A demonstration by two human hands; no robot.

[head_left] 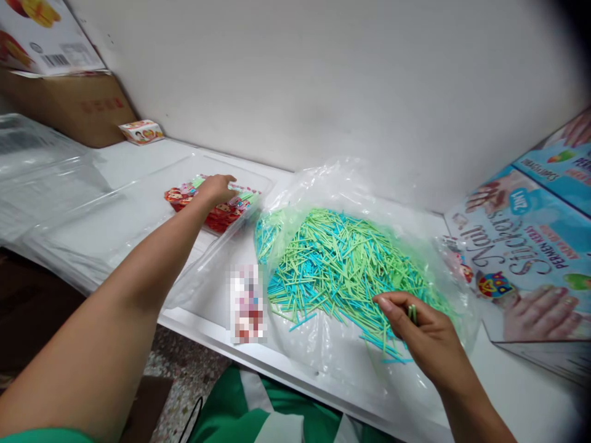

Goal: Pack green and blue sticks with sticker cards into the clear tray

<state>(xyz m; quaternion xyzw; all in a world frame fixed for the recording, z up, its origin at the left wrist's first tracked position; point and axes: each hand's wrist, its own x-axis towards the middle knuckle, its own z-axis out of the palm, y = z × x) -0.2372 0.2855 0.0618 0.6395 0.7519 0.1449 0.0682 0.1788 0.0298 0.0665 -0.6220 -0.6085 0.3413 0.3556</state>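
Observation:
My left hand (217,189) reaches over a pile of red and pink printed packets (226,216), some showing green sticks inside. Its visible fingers are apart, with nothing seen between them. The packets lie at the far right end of a clear plastic tray (87,215). At the right, my right hand (422,332) is closed on a few thin green sticks (412,314), whose ends poke out between the fingers. Beneath and beside it spreads a heap of green and blue sticks (341,264) on an opened clear plastic bag (318,344).
A single packet (248,304), partly blurred, lies near the table's front edge. Printed nail-sticker boxes (530,258) stand at the right. More clear trays (41,178), a cardboard box (69,104) and a small carton (142,131) are at the left. A white wall (300,80) rises behind.

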